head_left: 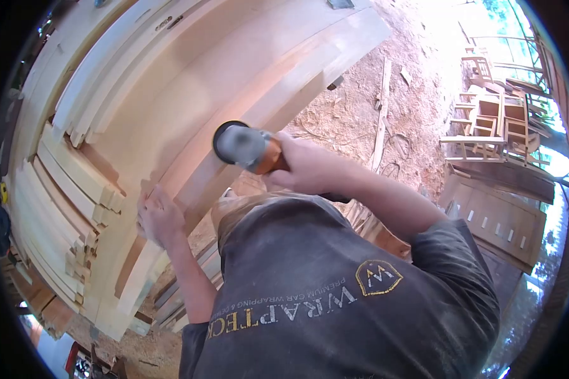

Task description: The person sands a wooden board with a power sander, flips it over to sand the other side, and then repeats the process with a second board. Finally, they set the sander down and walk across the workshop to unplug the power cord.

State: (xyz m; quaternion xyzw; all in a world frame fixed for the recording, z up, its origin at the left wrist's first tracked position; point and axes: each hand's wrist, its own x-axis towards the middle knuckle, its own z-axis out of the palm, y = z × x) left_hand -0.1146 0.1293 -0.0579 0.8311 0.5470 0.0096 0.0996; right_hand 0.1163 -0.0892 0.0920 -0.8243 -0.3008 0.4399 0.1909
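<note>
My right hand [289, 163] is wrapped round the orange body of a power sander [241, 145], whose round dark-rimmed head rests at a long wooden board [199, 148] near the workbench edge. The tool's grey part looks blurred. To the lower left, my left hand [160, 218] lies on the same board with its fingers bent over the wood; parts of the fingers are smeared. No tool shows in it.
Stacked pale wood pieces [63, 208] cover the left side of the bench [171, 82]. Wooden chair frames [490, 120] and a panel [499, 218] stand at the right. Scrap strips [382, 114] lie on the dusty ground [417, 107].
</note>
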